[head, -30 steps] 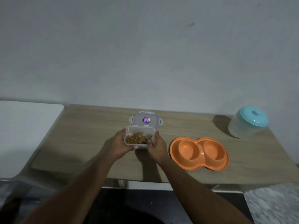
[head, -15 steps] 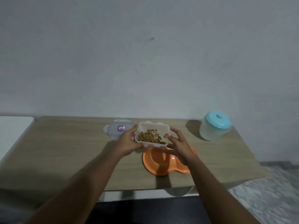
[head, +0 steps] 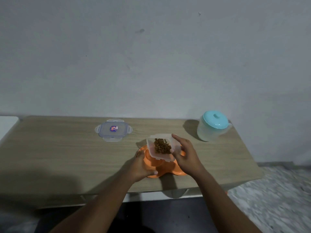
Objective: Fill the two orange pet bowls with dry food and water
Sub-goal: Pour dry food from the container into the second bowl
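The orange double pet bowl (head: 152,163) lies near the table's front edge, mostly hidden by my hands. My right hand (head: 186,154) holds a clear food container (head: 159,146) tilted over the bowl's left cup, with brown dry food gathered toward its lower rim. My left hand (head: 140,164) grips the bowl's left rim. A clear water jug with a turquoise lid (head: 212,126) stands upright at the back right of the table.
The container's clear lid (head: 113,130) with a small sticker lies flat at the back middle of the wooden table (head: 58,153). A white surface (head: 6,125) adjoins the table's left end. Patterned floor (head: 277,199) shows past the right end.
My left hand has let go of the food container and taken the bowl's rim. My right hand has tipped the container over the bowl. The view has shifted so everything sits further right.
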Demonstrator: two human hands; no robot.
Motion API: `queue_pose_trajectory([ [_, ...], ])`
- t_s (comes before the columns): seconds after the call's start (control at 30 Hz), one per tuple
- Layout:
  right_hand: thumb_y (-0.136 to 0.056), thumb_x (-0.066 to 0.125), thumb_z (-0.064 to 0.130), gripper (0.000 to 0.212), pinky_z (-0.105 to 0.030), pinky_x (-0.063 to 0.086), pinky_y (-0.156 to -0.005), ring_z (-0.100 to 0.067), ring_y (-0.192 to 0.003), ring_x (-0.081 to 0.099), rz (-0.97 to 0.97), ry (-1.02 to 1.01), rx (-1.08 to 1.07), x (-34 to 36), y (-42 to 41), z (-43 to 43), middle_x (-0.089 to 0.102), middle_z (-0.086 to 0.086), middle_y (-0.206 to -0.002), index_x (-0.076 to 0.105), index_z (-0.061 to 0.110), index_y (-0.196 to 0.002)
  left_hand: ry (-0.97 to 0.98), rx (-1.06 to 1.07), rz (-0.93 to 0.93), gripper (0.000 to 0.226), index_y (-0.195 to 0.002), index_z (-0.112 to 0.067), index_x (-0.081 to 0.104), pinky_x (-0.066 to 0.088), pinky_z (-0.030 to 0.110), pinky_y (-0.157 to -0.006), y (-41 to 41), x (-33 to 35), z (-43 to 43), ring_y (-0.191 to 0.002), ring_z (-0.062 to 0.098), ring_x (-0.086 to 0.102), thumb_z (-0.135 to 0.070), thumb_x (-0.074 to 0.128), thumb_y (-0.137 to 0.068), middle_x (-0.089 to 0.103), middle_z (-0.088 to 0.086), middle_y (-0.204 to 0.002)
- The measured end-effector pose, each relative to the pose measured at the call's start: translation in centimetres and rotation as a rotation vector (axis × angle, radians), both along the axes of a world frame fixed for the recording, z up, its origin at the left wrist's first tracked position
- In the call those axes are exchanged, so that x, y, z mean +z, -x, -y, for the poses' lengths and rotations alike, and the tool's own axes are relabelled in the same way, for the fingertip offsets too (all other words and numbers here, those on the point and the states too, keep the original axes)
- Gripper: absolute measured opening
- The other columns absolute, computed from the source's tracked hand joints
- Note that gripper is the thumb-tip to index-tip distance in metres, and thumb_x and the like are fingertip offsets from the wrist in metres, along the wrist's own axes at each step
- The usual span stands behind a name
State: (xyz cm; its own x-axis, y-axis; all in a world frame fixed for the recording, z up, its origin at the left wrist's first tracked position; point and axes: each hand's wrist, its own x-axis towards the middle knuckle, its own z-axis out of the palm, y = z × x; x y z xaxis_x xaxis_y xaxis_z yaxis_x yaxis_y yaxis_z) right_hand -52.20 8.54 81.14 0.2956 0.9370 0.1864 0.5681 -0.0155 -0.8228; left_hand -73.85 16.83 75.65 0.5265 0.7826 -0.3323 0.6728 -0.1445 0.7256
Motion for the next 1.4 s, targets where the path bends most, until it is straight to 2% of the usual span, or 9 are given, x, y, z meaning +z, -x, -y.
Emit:
queue_pose_trajectory([
  [0.17,-0.090,0.065,0.030,0.053,-0.037,0.052,-0.095,-0.009,-0.128,0.043,0.098,-0.019,0.104,-0.9,1.0,1.2,0.040,0.005,-0.130,0.047,0.043,-0.138,-0.009,0.042,-0.001,0.102,-0.145,-0.042,0.037,0.048,0.032,-0.099,0.1,-0.1,0.3,-0.122,0.017,0.059,-0.057,0.087,-0.057,0.056,-0.013,-0.138],
  [0.4,-0.092,0.063,0.023,0.053,-0.008,0.030,-0.104,0.004,-0.132,0.031,0.243,-0.077,0.144,-0.8,2.4,2.1,0.037,0.000,-0.139,0.047,0.035,-0.141,-0.003,0.043,-0.115,0.097,-0.135,-0.049,0.041,0.054,0.041,-0.097,0.8,-0.9,-0.3,-0.114,0.018,0.065,-0.076,0.074,-0.048,0.066,-0.014,-0.125],
  [0.63,-0.092,0.063,0.025,0.053,-0.009,0.032,-0.103,0.009,-0.129,0.032,0.215,-0.042,0.116,-1.1,2.3,2.0,0.036,-0.001,-0.140,0.045,0.036,-0.141,-0.026,-0.001,-0.129,0.098,-0.135,-0.047,0.042,0.054,0.040,-0.095,1.0,-1.5,-0.5,-0.114,0.018,0.065,-0.077,0.074,-0.048,0.066,-0.014,-0.125],
  [0.77,-0.092,0.062,0.023,0.054,-0.025,0.044,-0.101,-0.005,-0.131,0.038,0.110,-0.027,0.038,-1.4,1.9,1.9,0.038,0.002,-0.136,0.045,0.038,-0.141,-0.039,-0.012,-0.106,0.099,-0.137,-0.052,0.038,0.054,0.040,-0.095,1.3,-1.6,-0.5,-0.114,0.017,0.065,-0.076,0.074,-0.048,0.067,-0.017,-0.125],
  [0.9,-0.094,0.057,0.012,0.055,-0.020,0.040,-0.103,-0.004,-0.128,0.043,-0.054,0.016,-0.109,-1.5,1.0,1.9,0.046,0.009,-0.139,0.042,0.037,-0.140,-0.038,-0.039,-0.089,0.099,-0.140,-0.053,0.037,0.054,0.042,-0.097,1.4,-1.5,-0.4,-0.119,0.017,0.063,-0.071,0.075,-0.051,0.065,-0.017,-0.131],
  [1.03,-0.099,0.052,0.019,0.047,-0.022,0.053,-0.092,-0.002,-0.112,0.058,-0.359,0.074,-0.239,-1.5,0.8,1.6,0.050,0.007,-0.141,0.043,0.026,-0.144,-0.032,-0.042,-0.089,0.103,-0.142,-0.053,0.033,0.054,0.043,-0.097,1.3,-1.6,-0.6,-0.121,0.018,0.062,-0.072,0.075,-0.050,0.064,-0.016,-0.133],
  [1.17,-0.096,0.051,0.031,0.045,-0.052,0.050,-0.100,-0.022,-0.124,0.056,-0.493,0.156,-0.349,-2.8,0.5,1.1,0.054,-0.001,-0.140,0.046,0.035,-0.140,-0.021,-0.028,-0.077,0.104,-0.143,-0.053,0.034,0.056,0.043,-0.096,1.2,-1.7,-0.6,-0.119,0.016,0.062,-0.074,0.077,-0.050,0.064,-0.017,-0.131],
  [1.23,-0.094,0.050,0.034,0.043,-0.053,0.052,-0.097,-0.024,-0.122,0.057,-0.542,0.185,-0.363,-3.2,0.3,1.0,0.056,-0.001,-0.138,0.048,0.037,-0.138,-0.016,-0.028,-0.067,0.102,-0.142,-0.052,0.037,0.055,0.043,-0.097,1.1,-1.6,-0.4,-0.119,0.016,0.062,-0.072,0.078,-0.051,0.064,-0.017,-0.131],
  [1.4,-0.101,0.041,0.014,0.033,-0.048,0.056,-0.090,-0.021,-0.107,0.066,-0.562,0.169,-0.355,-2.1,1.0,0.9,0.066,-0.001,-0.119,0.060,0.034,-0.118,-0.019,-0.026,-0.056,0.104,-0.141,-0.056,0.032,0.056,0.044,-0.096,1.4,-2.0,-0.5,-0.119,0.015,0.063,-0.076,0.077,-0.050,0.063,-0.020,-0.131],
])
